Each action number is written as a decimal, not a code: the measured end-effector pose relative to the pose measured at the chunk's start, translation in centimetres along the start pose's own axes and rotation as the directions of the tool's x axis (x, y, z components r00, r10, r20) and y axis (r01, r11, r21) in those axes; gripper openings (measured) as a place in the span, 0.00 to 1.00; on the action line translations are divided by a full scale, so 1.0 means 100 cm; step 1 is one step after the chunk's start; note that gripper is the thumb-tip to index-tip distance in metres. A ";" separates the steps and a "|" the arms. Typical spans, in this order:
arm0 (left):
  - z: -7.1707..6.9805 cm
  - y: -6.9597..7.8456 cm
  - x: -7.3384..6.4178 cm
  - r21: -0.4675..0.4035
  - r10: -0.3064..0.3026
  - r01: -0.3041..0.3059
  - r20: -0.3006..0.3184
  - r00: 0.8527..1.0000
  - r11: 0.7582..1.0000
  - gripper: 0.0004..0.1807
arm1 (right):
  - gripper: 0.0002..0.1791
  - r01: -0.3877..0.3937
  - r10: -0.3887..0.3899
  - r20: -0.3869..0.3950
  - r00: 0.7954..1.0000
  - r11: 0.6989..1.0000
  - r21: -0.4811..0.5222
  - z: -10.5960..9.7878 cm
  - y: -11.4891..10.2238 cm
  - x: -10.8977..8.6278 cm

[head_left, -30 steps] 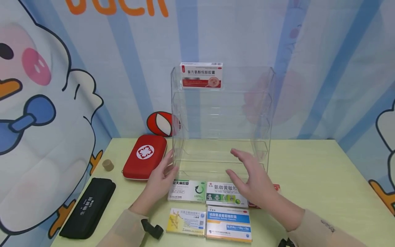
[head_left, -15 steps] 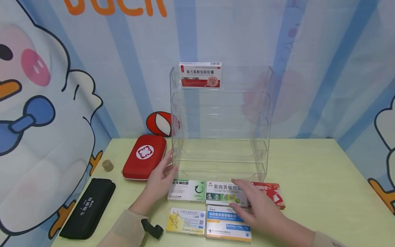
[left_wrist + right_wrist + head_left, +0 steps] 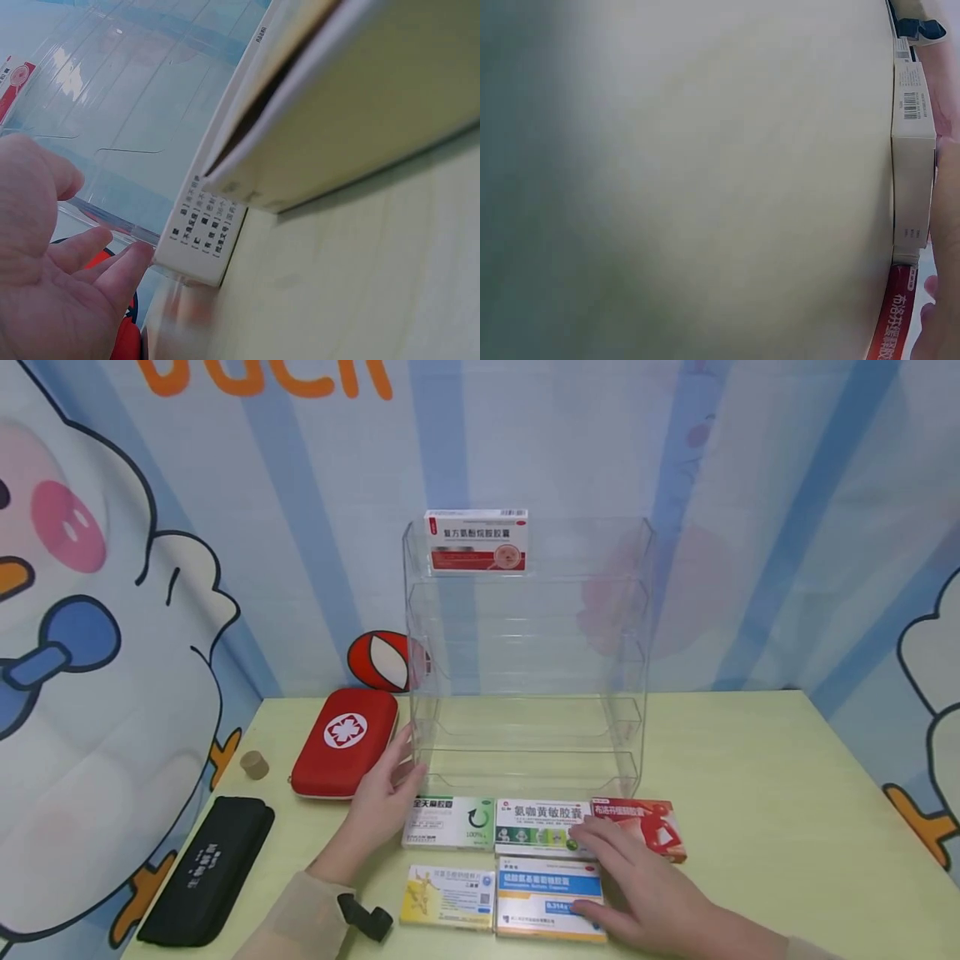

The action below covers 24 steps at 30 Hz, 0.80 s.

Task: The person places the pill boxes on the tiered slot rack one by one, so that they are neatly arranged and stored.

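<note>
Right hand [image 3: 647, 895], nothing grasped, spread over blue-white box [image 3: 538, 902] in front of clear rack [image 3: 525, 763]; left hand [image 3: 384, 795] loose at rack's left side, so pinch box squarely by opposite edges.

Rack [image 3: 525, 652] stands on the table [image 3: 742, 777], curtain [image 3: 337, 527] behind. One box [image 3: 477, 542] sits in its top tier, left end. Before the rack: three boxes [image 3: 540, 822] abreast; nearer, two boxes [image 3: 448, 897], before the left and middle ones. Left of the rack: first-aid case [image 3: 347, 739]; farther left, cork [image 3: 255, 765], with pouch [image 3: 208, 868] before it.
</note>
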<state>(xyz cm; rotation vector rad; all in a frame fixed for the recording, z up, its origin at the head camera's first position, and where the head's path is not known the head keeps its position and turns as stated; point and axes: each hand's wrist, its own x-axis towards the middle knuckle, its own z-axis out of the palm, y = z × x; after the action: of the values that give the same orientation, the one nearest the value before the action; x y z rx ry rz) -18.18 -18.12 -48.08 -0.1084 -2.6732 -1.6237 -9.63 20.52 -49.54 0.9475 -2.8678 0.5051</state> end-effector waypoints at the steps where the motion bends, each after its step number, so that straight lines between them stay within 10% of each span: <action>1: 0.000 0.001 0.000 -0.002 -0.003 0.003 -0.001 1.000 1.000 0.44 | 0.48 0.019 -0.019 -0.010 1.000 1.000 -0.010 0.000 0.001 -0.002; 24: 0.000 0.002 -0.001 -0.008 0.005 -0.005 -0.004 1.000 1.000 0.44 | 0.38 0.200 -0.235 -0.178 0.956 0.960 -0.195 0.000 0.003 -0.012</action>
<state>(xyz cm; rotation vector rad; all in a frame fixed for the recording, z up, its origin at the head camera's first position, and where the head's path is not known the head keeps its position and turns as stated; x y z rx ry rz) -18.10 -18.01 -47.89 -0.1112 -2.6617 -1.6311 -8.85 21.45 -49.88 1.0973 -2.5402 0.3027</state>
